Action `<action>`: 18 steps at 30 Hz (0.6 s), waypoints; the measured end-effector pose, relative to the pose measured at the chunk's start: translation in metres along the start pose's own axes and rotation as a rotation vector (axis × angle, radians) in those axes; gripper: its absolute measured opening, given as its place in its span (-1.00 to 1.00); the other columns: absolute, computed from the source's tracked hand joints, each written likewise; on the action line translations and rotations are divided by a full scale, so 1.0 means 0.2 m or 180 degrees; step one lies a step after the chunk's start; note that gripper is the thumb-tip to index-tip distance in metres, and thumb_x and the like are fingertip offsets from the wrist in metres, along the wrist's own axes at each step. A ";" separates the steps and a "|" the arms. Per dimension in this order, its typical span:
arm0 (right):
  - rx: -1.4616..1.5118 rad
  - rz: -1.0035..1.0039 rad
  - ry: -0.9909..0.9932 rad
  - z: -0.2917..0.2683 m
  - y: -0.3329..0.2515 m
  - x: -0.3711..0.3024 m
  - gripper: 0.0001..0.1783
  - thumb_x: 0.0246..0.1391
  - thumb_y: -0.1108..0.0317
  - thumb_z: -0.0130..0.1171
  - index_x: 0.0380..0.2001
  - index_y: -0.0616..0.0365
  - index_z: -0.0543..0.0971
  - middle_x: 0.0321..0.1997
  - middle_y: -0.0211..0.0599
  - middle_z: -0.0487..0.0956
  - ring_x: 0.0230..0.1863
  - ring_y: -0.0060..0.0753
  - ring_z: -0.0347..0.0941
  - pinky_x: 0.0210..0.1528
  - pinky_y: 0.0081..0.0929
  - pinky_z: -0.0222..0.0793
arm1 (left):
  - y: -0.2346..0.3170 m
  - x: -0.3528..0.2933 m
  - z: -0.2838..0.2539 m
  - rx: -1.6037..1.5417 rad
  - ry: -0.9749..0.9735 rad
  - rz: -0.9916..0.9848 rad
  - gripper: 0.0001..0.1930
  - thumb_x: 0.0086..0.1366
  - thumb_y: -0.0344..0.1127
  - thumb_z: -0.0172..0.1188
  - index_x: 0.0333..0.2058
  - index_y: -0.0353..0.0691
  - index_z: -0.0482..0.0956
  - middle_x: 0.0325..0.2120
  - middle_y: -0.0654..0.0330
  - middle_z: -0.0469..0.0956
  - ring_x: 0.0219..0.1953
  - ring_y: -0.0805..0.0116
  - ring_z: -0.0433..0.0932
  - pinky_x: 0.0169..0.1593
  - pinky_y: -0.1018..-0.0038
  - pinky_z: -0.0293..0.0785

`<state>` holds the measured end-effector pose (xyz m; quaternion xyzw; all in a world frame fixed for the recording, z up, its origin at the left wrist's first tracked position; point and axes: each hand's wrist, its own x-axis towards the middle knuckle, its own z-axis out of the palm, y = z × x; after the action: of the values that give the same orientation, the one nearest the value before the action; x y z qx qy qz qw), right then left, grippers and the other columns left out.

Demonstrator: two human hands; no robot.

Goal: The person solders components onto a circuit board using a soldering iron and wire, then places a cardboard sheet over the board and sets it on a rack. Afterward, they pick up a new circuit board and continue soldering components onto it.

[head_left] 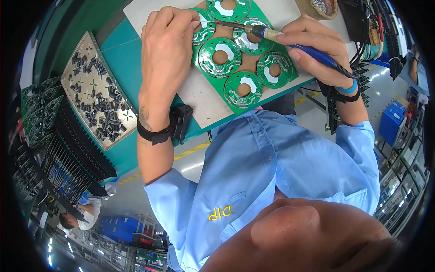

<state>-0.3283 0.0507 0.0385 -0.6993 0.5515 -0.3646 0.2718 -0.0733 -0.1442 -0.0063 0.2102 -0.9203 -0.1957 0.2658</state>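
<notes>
Circuit-board panel (pixel 235 63): laid on desk (pixel 123 61), 12–1 o'clock in view.
Soldering iron (pixel 312 53): clamped in right hand (pixel 325 40) fingers, tip aimed 9–10 o'clock.
Left hand (pixel 168 45): placed at panel's 10 o'clock; whether fingers are pinched cannot be told.

Ok so your circuit board panel (pixel 218 83) lies on a sheet (pixel 197 106) on the desk (pixel 118 59), right in front of you. Left of it, past your left grip (pixel 167 50), there's a tray (pixel 86 43) with capacitors (pixel 108 128) scattered in it, and a slotted rack (pixel 78 132) further left. Your soldering iron (pixel 319 58) reaches over the panel from your right grip (pixel 317 40), and a round container (pixel 333 13) sits behind that.
</notes>
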 end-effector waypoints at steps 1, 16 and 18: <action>0.0001 0.0005 -0.0003 0.00 0.00 0.00 -0.70 0.16 0.54 0.28 -0.03 0.33 0.74 -0.07 -0.06 0.68 -0.11 -0.22 0.57 -0.05 -0.37 0.44 | 0.00 0.00 0.00 0.0001 0.0012 0.0012 -0.92 0.38 -0.46 0.32 -0.18 -0.29 0.72 -0.29 0.14 0.63 -0.20 0.11 0.56 -0.06 0.24 0.49; -0.0268 -0.0144 -0.0099 0.00 -0.03 0.01 -0.66 0.14 0.55 0.32 0.01 0.30 0.74 -0.06 -0.08 0.67 -0.11 -0.21 0.57 -0.07 -0.37 0.44 | 0.02 0.01 0.01 0.0088 -0.0010 0.0048 -0.91 0.37 -0.43 0.33 -0.19 -0.27 0.73 -0.28 0.19 0.64 -0.20 0.11 0.55 -0.05 0.25 0.47; -0.0273 -0.0160 -0.0098 0.00 -0.04 0.01 -0.66 0.14 0.55 0.32 0.01 0.30 0.74 -0.06 -0.08 0.67 -0.11 -0.20 0.57 -0.07 -0.37 0.44 | 0.02 0.01 0.01 0.0168 0.0007 0.0074 -0.91 0.37 -0.42 0.34 -0.19 -0.26 0.73 -0.28 0.20 0.65 -0.20 0.12 0.55 -0.04 0.25 0.46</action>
<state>-0.3234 0.0501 0.0442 -0.7294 0.5447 -0.3366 0.2408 -0.0769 -0.1413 -0.0048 0.2067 -0.9272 -0.1680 0.2635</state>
